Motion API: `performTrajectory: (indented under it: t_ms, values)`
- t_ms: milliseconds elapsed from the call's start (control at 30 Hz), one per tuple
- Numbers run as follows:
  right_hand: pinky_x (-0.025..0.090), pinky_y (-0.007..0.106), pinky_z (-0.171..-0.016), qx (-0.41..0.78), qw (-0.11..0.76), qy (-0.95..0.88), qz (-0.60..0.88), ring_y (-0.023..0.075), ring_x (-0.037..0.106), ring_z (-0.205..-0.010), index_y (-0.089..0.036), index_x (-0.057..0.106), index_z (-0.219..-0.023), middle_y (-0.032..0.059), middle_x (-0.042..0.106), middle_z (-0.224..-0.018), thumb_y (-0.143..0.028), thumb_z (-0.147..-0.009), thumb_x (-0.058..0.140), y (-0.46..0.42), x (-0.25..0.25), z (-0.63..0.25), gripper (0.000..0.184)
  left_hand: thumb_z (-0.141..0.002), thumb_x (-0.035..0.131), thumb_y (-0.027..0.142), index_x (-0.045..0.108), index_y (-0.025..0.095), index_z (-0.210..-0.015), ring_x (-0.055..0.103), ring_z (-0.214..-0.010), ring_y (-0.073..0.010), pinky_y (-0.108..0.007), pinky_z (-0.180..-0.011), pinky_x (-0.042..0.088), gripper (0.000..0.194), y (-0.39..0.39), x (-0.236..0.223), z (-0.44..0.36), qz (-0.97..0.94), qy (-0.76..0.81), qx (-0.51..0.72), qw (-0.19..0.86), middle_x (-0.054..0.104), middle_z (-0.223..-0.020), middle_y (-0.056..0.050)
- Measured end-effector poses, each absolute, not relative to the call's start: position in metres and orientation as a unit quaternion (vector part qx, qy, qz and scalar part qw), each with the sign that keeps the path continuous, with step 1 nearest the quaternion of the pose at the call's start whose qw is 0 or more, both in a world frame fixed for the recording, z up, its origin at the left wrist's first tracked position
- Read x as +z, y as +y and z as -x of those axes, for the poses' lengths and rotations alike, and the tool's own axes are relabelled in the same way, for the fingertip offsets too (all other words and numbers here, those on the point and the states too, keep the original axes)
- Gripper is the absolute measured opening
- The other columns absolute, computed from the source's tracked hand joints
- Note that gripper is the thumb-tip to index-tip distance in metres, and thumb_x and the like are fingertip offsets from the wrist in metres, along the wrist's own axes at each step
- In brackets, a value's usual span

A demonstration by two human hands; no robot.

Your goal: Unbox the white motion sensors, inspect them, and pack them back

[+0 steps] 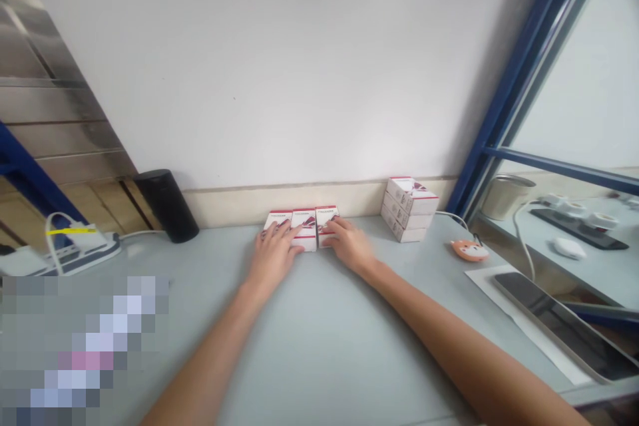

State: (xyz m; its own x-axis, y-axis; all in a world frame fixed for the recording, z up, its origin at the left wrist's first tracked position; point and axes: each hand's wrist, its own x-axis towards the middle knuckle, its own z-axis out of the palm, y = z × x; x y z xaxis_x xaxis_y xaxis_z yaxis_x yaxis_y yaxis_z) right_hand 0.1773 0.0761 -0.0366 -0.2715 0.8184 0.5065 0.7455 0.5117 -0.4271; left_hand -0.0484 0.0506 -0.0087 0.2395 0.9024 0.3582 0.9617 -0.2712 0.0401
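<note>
Three small white cardboard boxes with red edges and a dark red print lie in a row near the wall: a left box [277, 216], a middle box [304, 234] and a right box [327, 212]. The middle one sits a little closer to me, and a narrow gap parts it from the right one. My left hand [272, 256] rests with spread fingers over the left and middle boxes, its thumb by the middle box's near end. Across the right box lies my right hand [353, 247], fingers apart and slightly bent, covering part of that box.
To the right stands a stack of three similar boxes [407, 210]. Beyond it are an orange animal-faced object [469, 250] and a phone [564, 323] on white paper. A black cylinder [167, 206] and a power strip [90, 253] are at left. The wall [299, 80] bounds the grey table [309, 346].
</note>
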Motion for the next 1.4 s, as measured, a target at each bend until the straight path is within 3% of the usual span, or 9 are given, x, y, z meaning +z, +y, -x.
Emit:
performTrajectory:
  t_ms: [167,467,667,933,1000,1067,1133,1200,1400]
  values:
    - [0.055,0.033,-0.096,0.090,0.392,-0.796,0.452,0.0229,0.068,-0.121,-0.027,0.074,-0.109,0.0049,0.072,-0.127,-0.008,-0.093,0.057,0.081,-0.040,-0.190,0.030,-0.095,0.063,0.020,0.054,0.034,-0.153,0.047,-0.149,-0.0369,-0.058,-0.116,0.043,0.060,0.048,-0.003,0.052,0.792,-0.587,-0.137,0.094,0.051,-0.162,-0.005]
    - [0.052,0.040,-0.106,0.178,0.436,-0.801,0.370,0.0243,0.068,-0.126,-0.022,0.072,-0.089,0.0079,0.075,-0.122,-0.011,-0.097,0.054,0.081,-0.038,-0.201,0.022,-0.096,0.067,0.036,0.060,0.036,-0.148,0.054,-0.137,-0.0364,-0.054,-0.112,0.046,0.053,0.057,-0.001,0.069,0.805,-0.566,-0.139,0.111,0.055,-0.159,-0.003]
    - [0.047,0.042,-0.114,0.208,0.433,-0.805,0.348,0.0217,0.063,-0.134,-0.023,0.074,-0.101,0.0094,0.068,-0.135,-0.004,-0.092,0.052,0.076,-0.035,-0.202,0.030,-0.095,0.066,0.037,0.062,0.035,-0.147,0.050,-0.140,-0.0329,-0.052,-0.117,0.042,0.052,0.067,-0.007,0.084,0.825,-0.531,-0.175,0.085,0.056,-0.159,-0.001]
    - [0.047,0.037,-0.112,0.205,0.405,-0.818,0.353,0.0198,0.057,-0.140,-0.023,0.073,-0.099,0.0063,0.067,-0.138,0.000,-0.090,0.047,0.068,-0.033,-0.195,0.036,-0.093,0.065,0.035,0.066,0.037,-0.142,0.055,-0.137,-0.0333,-0.053,-0.114,0.045,0.048,0.069,-0.005,0.088,0.810,-0.554,-0.173,0.083,0.058,-0.156,-0.001]
    - [0.051,0.034,-0.107,0.201,0.398,-0.816,0.369,0.0198,0.059,-0.136,-0.025,0.072,-0.107,0.0055,0.062,-0.143,0.003,-0.087,0.045,0.069,-0.035,-0.194,0.043,-0.094,0.065,0.037,0.065,0.038,-0.142,0.055,-0.137,-0.0338,-0.053,-0.113,0.045,0.049,0.071,-0.009,0.090,0.808,-0.552,-0.180,0.095,0.059,-0.156,-0.001]
    - [0.054,0.030,-0.095,0.188,0.382,-0.805,0.414,0.0183,0.068,-0.119,-0.027,0.069,-0.119,0.0053,0.055,-0.149,0.004,-0.085,0.046,0.069,-0.036,-0.192,0.052,-0.094,0.065,0.039,0.063,0.039,-0.144,0.054,-0.137,-0.0340,-0.053,-0.113,0.045,0.051,0.072,-0.013,0.090,0.809,-0.549,-0.184,0.103,0.059,-0.156,-0.001]
    - [0.054,0.028,-0.085,0.161,0.357,-0.786,0.479,0.0169,0.071,-0.102,-0.030,0.064,-0.130,0.0062,0.052,-0.152,0.002,-0.086,0.049,0.069,-0.035,-0.192,0.057,-0.094,0.066,0.039,0.062,0.039,-0.146,0.053,-0.138,-0.0340,-0.053,-0.115,0.044,0.052,0.073,-0.016,0.091,0.810,-0.546,-0.186,0.103,0.058,-0.157,0.000]
    - [0.053,0.029,-0.083,0.135,0.335,-0.768,0.529,0.0194,0.071,-0.102,-0.032,0.059,-0.138,0.0072,0.054,-0.150,-0.005,-0.091,0.054,0.068,-0.032,-0.193,0.055,-0.094,0.066,0.039,0.063,0.038,-0.145,0.051,-0.140,-0.0339,-0.053,-0.117,0.042,0.051,0.073,-0.018,0.091,0.808,-0.548,-0.190,0.100,0.057,-0.157,0.001]
    - [0.051,0.034,-0.087,0.138,0.330,-0.748,0.559,0.0245,0.071,-0.102,-0.032,0.064,-0.131,0.0036,0.074,-0.122,-0.027,-0.098,0.062,0.065,-0.025,-0.198,0.034,-0.096,0.063,0.038,0.066,0.034,-0.143,0.048,-0.144,-0.0328,-0.052,-0.120,0.039,0.046,0.070,-0.020,0.090,0.804,-0.549,-0.207,0.100,0.056,-0.158,0.000]
